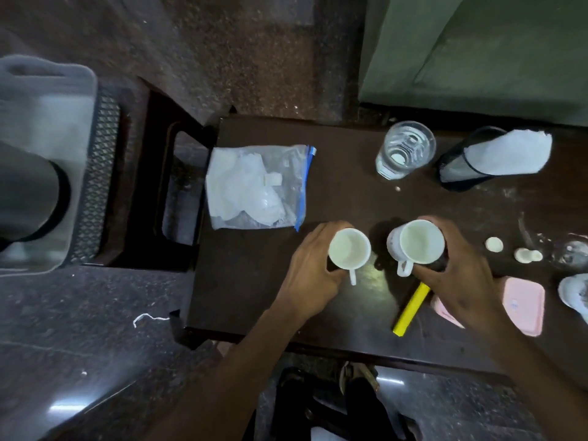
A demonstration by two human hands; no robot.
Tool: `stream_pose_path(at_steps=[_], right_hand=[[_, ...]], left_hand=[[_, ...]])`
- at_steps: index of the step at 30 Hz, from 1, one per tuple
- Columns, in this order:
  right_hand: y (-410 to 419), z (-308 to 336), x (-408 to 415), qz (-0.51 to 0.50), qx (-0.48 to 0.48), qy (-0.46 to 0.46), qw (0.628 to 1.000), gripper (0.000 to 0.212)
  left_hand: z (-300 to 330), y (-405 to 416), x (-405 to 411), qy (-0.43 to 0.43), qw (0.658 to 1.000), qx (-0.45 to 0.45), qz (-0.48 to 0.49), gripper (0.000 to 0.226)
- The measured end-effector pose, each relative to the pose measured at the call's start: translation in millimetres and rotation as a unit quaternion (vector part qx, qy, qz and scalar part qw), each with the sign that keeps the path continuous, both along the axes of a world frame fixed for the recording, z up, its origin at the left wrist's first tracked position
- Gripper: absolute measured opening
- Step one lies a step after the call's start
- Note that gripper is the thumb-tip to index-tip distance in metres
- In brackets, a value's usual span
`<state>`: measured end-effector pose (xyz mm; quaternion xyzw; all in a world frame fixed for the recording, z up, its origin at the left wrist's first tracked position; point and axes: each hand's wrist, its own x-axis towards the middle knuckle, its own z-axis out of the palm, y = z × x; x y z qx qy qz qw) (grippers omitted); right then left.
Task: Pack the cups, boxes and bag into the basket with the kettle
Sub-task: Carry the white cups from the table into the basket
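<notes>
Two white cups stand upright on the dark table (pixel 254 281). My left hand (pixel 308 275) wraps around the left cup (pixel 349 248). My right hand (pixel 461 275) grips the right cup (pixel 418 241). A clear zip bag (pixel 257 187) with white items lies flat at the table's left end. A yellow box (pixel 412 308) and a pink box (pixel 525 305) lie near the front edge, partly under my right hand. The grey basket (pixel 47 90) holding the dark kettle (pixel 28 195) sits on a stool at far left.
A glass of water (pixel 405 149) and a black mesh holder (pixel 458 173) with white paper stand at the table's back. Small white bits (pixel 494 244) and a glass object lie at right. A dark stool (pixel 152 186) stands between basket and table.
</notes>
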<state>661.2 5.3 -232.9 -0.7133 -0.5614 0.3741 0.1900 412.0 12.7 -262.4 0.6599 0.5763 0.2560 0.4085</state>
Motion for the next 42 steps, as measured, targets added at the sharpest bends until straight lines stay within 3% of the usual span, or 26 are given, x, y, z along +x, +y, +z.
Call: stream_pose_path(at_steps=[7,13,18,22,27,38,42], right_hand=[[39,60,-96,0.051,0.053,0.076,0.994,0.084],[97,103,-219,0.141,0.126,0.134,0.973,0.074],[143,132,-326,0.188,0.174,0.158,0.954,0.065],[176,146,-401,0.218,0.196,0.156,0.943,0.062],[197,146,-472,0.240,0.194,0.179,0.934,0.066],[216,84,-547,0.213,0.181,0.128,0.952,0.074],[223,69,-558,0.230,0.157,0.112,0.954,0.080]], left_hand=[[73,38,-85,-0.019,0.994,0.067,0.080,0.064],[138,84,-207,0.060,0.982,0.139,0.109,0.055],[182,127,-306,0.155,0.966,0.169,0.121,0.064],[213,171,-367,0.232,0.953,0.174,0.086,0.050],[251,223,-440,0.311,0.940,0.138,-0.001,0.058],[182,220,-564,0.315,0.937,0.136,-0.066,0.050],[150,216,-577,0.366,0.921,0.120,-0.068,0.057]])
